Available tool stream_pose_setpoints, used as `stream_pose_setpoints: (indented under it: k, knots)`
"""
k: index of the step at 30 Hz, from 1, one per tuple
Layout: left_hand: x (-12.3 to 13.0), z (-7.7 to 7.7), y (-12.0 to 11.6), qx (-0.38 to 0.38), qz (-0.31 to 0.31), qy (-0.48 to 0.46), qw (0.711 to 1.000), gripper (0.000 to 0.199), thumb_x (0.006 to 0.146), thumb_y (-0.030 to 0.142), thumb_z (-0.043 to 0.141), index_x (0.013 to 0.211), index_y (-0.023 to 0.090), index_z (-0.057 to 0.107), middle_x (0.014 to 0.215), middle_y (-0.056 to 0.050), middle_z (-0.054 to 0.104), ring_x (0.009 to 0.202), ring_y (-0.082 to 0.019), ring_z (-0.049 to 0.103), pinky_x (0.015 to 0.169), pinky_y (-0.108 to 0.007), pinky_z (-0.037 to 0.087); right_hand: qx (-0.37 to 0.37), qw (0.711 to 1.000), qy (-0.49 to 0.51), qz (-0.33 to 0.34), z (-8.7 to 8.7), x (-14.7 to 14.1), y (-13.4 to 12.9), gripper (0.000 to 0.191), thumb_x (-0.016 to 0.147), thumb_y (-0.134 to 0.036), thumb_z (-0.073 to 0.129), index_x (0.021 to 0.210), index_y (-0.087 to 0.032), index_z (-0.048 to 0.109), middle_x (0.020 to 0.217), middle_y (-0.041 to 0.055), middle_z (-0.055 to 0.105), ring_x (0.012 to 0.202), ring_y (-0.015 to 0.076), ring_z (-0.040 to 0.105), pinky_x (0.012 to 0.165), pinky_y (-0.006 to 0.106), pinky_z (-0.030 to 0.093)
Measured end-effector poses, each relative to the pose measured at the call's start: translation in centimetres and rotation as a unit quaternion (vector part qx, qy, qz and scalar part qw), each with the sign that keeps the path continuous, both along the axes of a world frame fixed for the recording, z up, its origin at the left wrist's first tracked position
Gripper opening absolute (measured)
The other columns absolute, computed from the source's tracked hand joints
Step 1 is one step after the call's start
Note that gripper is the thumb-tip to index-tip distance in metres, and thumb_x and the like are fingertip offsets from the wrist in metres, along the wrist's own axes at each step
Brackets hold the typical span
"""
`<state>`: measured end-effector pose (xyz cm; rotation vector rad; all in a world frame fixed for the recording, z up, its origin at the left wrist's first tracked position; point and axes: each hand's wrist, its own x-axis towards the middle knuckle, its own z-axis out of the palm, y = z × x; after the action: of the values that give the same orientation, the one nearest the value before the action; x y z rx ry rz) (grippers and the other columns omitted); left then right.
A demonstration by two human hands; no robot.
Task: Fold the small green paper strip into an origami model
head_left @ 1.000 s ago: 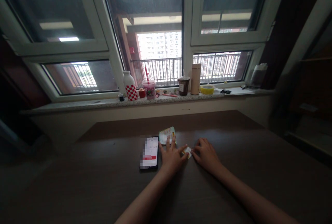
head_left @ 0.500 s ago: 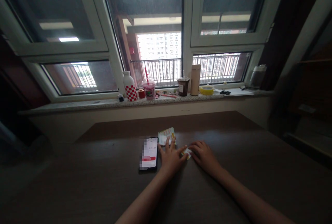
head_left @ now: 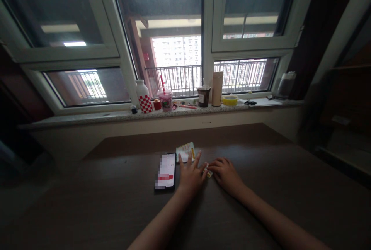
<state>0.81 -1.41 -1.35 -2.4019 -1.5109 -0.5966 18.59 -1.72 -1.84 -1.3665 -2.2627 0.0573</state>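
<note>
Between my two hands lies a small white-and-yellow piece (head_left: pixel 209 174), perhaps paper or a wrapper, mostly covered by fingers. My right hand (head_left: pixel 228 175) has its fingers bent together over the piece's right side and pinches it near the table. My left hand (head_left: pixel 191 177) is spread, fingers apart, with the thumb touching the piece's left edge. Just beyond the left fingertips is a flat pale green and white packet (head_left: pixel 185 150) with yellow and printed marks, partly covered by those fingers. A phone (head_left: pixel 167 170) with a lit screen rests left of my left hand.
The brown table (head_left: pixel 116 203) reaches toward the window. On the stone sill (head_left: pixel 116 116) stand a checkered bottle (head_left: pixel 145 101), a pink cup with a straw (head_left: pixel 166 101), a dark cup (head_left: pixel 203 97), a beige flask (head_left: pixel 217 89), yellow tape (head_left: pixel 230 101) and scissors (head_left: pixel 250 103).
The left fingers have spread and shifted slightly to the right, uncovering more of the packet. Both hands stay at the small piece, which has turned a little. The view moved slightly.
</note>
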Motion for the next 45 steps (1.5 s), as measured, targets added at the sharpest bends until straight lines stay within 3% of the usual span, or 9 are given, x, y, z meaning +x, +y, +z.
stream_pose_setpoints:
  k: [8, 15, 22, 26, 34, 38, 45]
  knots:
    - [-0.8, 0.7, 0.0, 0.011, -0.029, 0.043, 0.999, 0.035, 0.091, 0.051, 0.039, 0.121, 0.044, 0.057, 0.146, 0.004, 0.041, 0.135, -0.035, 0.032, 0.107, -0.072, 0.001, -0.002, 1.0, -0.02, -0.015, 0.6, 0.0, -0.5, 0.03, 0.087, -0.02, 0.05, 0.106, -0.034, 0.068, 0.106, -0.0011, 0.069, 0.108, 0.0236, 0.049, 0.108, 0.048, 0.019]
    - [-1.0, 1.5, -1.2, 0.025, -0.023, 0.097, 0.995, 0.034, 0.09, 0.048, 0.045, 0.115, 0.034, 0.063, 0.14, 0.0, 0.05, 0.135, -0.033, 0.033, 0.11, -0.069, 0.002, -0.015, 0.999, -0.029, -0.017, 0.7, 0.0, -0.6, 0.031, 0.087, -0.02, 0.048, 0.108, -0.034, 0.067, 0.11, 0.0006, 0.069, 0.107, 0.0238, 0.051, 0.108, 0.051, 0.017]
    - [-0.4, 1.1, -1.6, 0.014, -0.006, 0.068, 0.998, 0.04, 0.088, 0.052, 0.046, 0.118, 0.031, 0.062, 0.14, -0.002, 0.05, 0.131, -0.032, 0.04, 0.11, -0.069, 0.004, -0.028, 0.999, -0.014, -0.019, 0.7, 0.0, -0.5, 0.03, 0.088, -0.021, 0.048, 0.107, -0.034, 0.067, 0.111, -0.0009, 0.068, 0.109, 0.0238, 0.05, 0.108, 0.052, 0.017]
    - [0.0, 0.5, -1.8, -0.004, -0.025, 0.041, 0.999, 0.046, 0.088, 0.055, 0.045, 0.129, 0.036, 0.051, 0.143, -0.001, 0.046, 0.131, -0.031, 0.039, 0.109, -0.07, 0.005, -0.032, 0.999, -0.007, -0.016, 0.6, 0.0, -0.5, 0.032, 0.088, -0.02, 0.048, 0.109, -0.035, 0.067, 0.111, -0.0015, 0.068, 0.112, 0.0242, 0.049, 0.109, 0.051, 0.016]
    - [-0.9, 1.3, -1.5, -0.074, 0.048, 0.024, 0.996, 0.033, 0.088, 0.056, 0.043, 0.119, 0.052, 0.055, 0.144, 0.003, 0.045, 0.131, -0.037, 0.037, 0.101, -0.077, 0.004, -0.038, 0.999, -0.014, -0.019, 0.6, 0.1, -0.6, 0.032, 0.087, -0.02, 0.048, 0.108, -0.035, 0.067, 0.112, -0.0015, 0.068, 0.114, 0.0235, 0.048, 0.109, 0.051, 0.016]
    - [-1.2, 1.4, -1.2, -0.094, 0.053, 0.024, 0.994, 0.032, 0.087, 0.057, 0.044, 0.115, 0.052, 0.058, 0.141, 0.001, 0.049, 0.132, -0.038, 0.037, 0.099, -0.078, 0.004, -0.043, 0.999, -0.013, -0.022, 0.8, 0.1, -0.6, 0.032, 0.087, -0.02, 0.049, 0.107, -0.035, 0.067, 0.113, -0.001, 0.067, 0.115, 0.0238, 0.047, 0.109, 0.052, 0.015]
    - [-1.5, 2.3, -1.3, -0.04, 0.056, 0.017, 0.997, 0.023, 0.087, 0.051, 0.05, 0.098, 0.047, 0.069, 0.136, 0.001, 0.054, 0.129, -0.036, 0.04, 0.1, -0.078, 0.002, -0.044, 0.999, -0.011, -0.021, 0.8, 0.0, -0.6, 0.032, 0.086, -0.019, 0.048, 0.107, -0.034, 0.067, 0.113, -0.0003, 0.067, 0.115, 0.0237, 0.047, 0.109, 0.053, 0.014]
